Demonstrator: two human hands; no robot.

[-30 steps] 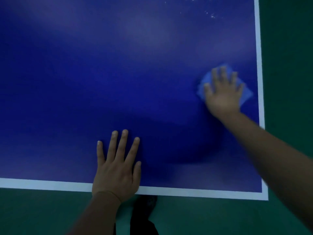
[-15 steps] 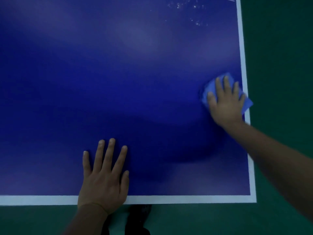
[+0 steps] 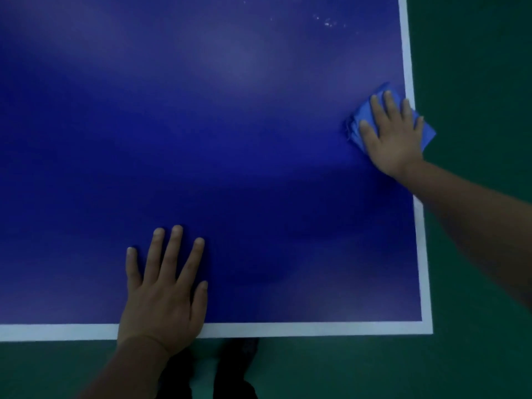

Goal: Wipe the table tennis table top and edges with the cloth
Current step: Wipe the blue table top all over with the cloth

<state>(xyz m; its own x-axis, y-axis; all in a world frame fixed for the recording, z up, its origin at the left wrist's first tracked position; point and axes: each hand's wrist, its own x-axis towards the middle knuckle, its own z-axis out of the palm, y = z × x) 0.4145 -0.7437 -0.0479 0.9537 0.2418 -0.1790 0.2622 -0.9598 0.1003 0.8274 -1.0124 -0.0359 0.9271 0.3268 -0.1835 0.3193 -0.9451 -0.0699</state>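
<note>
- Right hand [image 3: 394, 136] presses flat on a blue cloth [image 3: 429, 133] at the table's [image 3: 230, 110] right white edge line [image 3: 407, 53]; cloth overhangs that edge
- Left hand [image 3: 164, 289] rests flat, fingers spread, on the table's near edge

Two bare hands in frame. Left hand [image 3: 161, 298] at lower centre-left: all five fingers visible, short trimmed nails [image 3: 158, 232] with pale tips, knuckle creases readable. Right hand [image 3: 394, 136] at right, mid-height: smaller in frame, slightly blurred, short nails too. Both forearms bare as far as the frame edge; left forearm [image 3: 126, 372] exits at the bottom, right forearm [image 3: 475, 223] exits at the right edge, dim and in shadow. Bottom centre: dark trouser legs [image 3: 233, 384], and a dark shoe toe [image 3: 241, 348] just under the white line; detail too dark to tell.
</note>
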